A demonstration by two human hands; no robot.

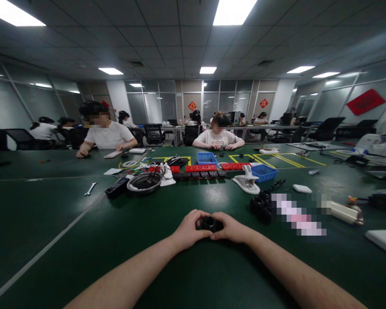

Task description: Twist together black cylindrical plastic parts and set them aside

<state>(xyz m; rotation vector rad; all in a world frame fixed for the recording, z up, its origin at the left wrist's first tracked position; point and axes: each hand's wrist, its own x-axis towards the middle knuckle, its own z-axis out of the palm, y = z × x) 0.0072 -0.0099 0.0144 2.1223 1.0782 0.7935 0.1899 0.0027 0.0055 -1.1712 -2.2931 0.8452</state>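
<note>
Between my two hands, near the middle of the green table, is a small black round part [209, 222] with a hole or hollow in its top. My left hand [193, 228] curls round its left side, fingers behind and thumb in front. From the right, my right hand [230, 227] closes on it the same way, and the two thumbs meet at the front. My fingers hide much of the part, so its full shape cannot be made out. A cluster of glossy black round pieces [261, 207] lies to the right of my right hand.
Ahead are a round metal-rimmed tray [131, 189], red power strips [201, 168], a white clip stand [246, 182] and a blue bin [264, 173]. A wrench [90, 189] lies at left, a cream cylinder [344, 212] at right. Two people sit across the table [67, 206].
</note>
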